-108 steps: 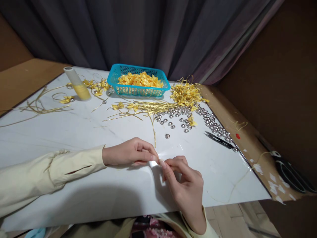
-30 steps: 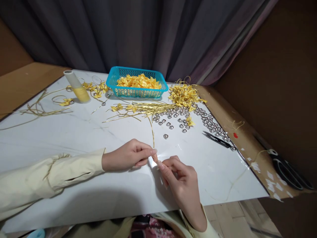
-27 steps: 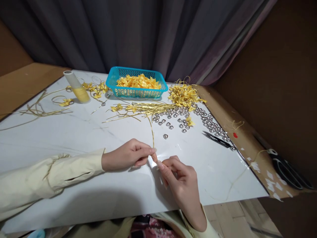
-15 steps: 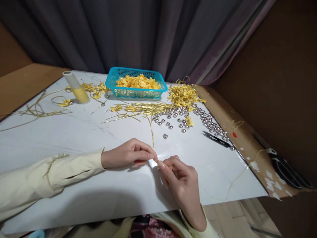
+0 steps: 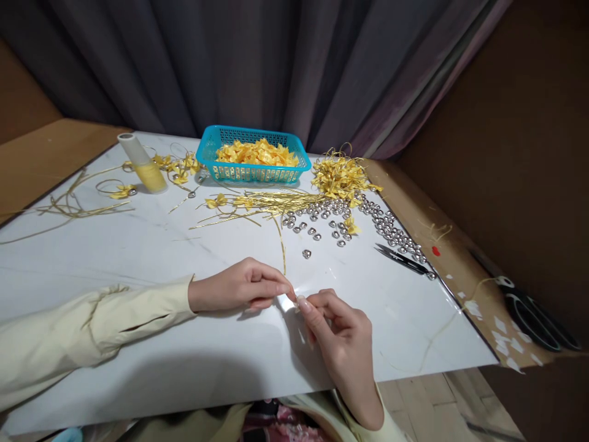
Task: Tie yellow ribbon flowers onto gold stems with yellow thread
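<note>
My left hand [image 5: 248, 284] is closed in a pinch, its fingertips near the front middle of the white tabletop [image 5: 184, 344]. Close against it, my right hand [image 5: 338, 331] pinches with thumb and forefinger. Something small and pale shows at the right fingertips; its kind is too small to make out. Just beyond the hands lies a gold cord [image 5: 281, 245], and past it a loose silver heart-shaped bead [image 5: 307, 253]. More silver beads [image 5: 398, 233] spread to the right, beside black thread snips [image 5: 402, 259].
A blue basket [image 5: 253, 174] of yellow bows stands at the back. A heap of yellow bows on cords [image 5: 343, 175] lies right of it. Further left are a thread spool [image 5: 145, 164] and loose cords [image 5: 78, 205]. Black scissors [image 5: 536, 316] rest on cardboard at the right edge.
My right hand has shifted slightly to the right, and its fingertips are a little farther from the left ones. The left hand has barely moved.
</note>
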The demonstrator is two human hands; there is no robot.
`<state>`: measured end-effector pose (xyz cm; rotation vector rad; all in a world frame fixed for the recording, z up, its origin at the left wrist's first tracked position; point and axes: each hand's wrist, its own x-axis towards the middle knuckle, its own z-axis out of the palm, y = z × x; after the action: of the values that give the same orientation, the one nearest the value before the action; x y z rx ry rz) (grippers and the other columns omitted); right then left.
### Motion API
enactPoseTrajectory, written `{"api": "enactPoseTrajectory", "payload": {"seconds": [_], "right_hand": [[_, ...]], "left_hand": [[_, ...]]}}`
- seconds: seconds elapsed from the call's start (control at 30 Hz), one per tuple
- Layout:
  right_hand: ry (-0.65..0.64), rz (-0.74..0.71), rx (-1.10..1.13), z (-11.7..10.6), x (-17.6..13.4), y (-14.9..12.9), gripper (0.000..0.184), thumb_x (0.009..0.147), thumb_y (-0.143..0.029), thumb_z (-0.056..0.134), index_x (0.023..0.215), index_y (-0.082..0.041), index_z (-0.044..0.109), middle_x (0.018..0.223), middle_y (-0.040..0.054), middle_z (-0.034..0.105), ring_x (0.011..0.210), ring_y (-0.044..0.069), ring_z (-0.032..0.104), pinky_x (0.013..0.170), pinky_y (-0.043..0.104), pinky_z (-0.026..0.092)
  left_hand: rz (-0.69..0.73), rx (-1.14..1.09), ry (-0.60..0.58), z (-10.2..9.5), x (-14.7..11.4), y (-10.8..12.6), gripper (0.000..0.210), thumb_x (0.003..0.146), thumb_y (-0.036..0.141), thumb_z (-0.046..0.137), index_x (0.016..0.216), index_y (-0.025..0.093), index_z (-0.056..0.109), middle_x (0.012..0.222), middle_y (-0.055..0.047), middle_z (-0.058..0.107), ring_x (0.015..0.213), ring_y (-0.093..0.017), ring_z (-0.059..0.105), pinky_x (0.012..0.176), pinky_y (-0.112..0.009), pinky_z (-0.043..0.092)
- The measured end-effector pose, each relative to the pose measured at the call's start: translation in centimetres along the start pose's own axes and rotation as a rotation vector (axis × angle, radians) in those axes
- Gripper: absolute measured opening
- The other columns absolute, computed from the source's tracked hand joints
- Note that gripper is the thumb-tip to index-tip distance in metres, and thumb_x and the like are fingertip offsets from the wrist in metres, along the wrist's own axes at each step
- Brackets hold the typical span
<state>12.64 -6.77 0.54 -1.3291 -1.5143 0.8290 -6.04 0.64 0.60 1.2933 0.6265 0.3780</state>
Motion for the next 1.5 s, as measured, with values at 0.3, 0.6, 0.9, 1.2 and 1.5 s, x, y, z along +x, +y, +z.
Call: {"api": "enactPoseTrajectory", "payload": {"seconds": [0.3,0.6,0.9,1.2,1.5], "right_hand": [[0.086,-0.269,-0.003,0.0,0.5,0.0,0.015,0.085,-0.011,0.061,0.072,-0.019,0.065,0.074,0.0032,0.066,0.075,0.018,0.058,0.068,0.031,0.045],[0.096,-0.471,-0.122,0.8,0.5,0.1,0.02,0.084,0.001,0.057,0.085,-0.018,0.065,0.093,0.0068,0.073,0.086,0.019,0.066,0.076,0.036,0.048],[0.141,-0.611,-0.294,1.0,0.4,0.4,0.028,0.082,0.003,0.053,0.098,-0.018,0.064,0.094,0.0103,0.072,0.086,0.021,0.066,0.072,0.038,0.05],[0.12,-0.597,-0.304,1.2,0.4,0.8,0.027,0.083,0.006,0.051,0.098,-0.014,0.061,0.091,0.0109,0.069,0.083,0.019,0.062,0.072,0.036,0.048],[0.124,-0.54,-0.279,1.2,0.4,0.5,0.023,0.087,0.001,0.048,0.093,-0.018,0.061,0.086,0.0075,0.067,0.08,0.018,0.061,0.071,0.034,0.048]], "left_hand": [[0.012,0.034,-0.012,0.0,0.1,0.3,0.034,0.092,0.039,0.051,0.1,0.009,0.067,0.046,0.008,0.039,0.043,-0.006,0.031,0.045,-0.019,0.027],[0.022,0.034,0.039,0.6,0.2,0.3,0.035,0.09,0.04,0.052,0.097,0.009,0.067,0.046,0.006,0.048,0.042,-0.006,0.037,0.045,-0.02,0.028],[-0.003,0.03,0.021,0.4,0.3,-0.1,0.039,0.093,0.044,0.05,0.084,0.008,0.065,0.051,0.001,0.058,0.042,-0.006,0.028,0.042,-0.021,0.02],[-0.01,0.003,-0.018,0.2,0.4,-0.5,0.04,0.093,0.044,0.05,0.087,0.008,0.065,0.05,0.001,0.057,0.042,-0.006,0.026,0.042,-0.021,0.018],[-0.003,-0.033,-0.061,0.0,0.6,-0.5,0.034,0.093,0.04,0.051,0.095,0.009,0.064,0.053,0.003,0.057,0.042,-0.005,0.028,0.043,-0.021,0.019]]}}
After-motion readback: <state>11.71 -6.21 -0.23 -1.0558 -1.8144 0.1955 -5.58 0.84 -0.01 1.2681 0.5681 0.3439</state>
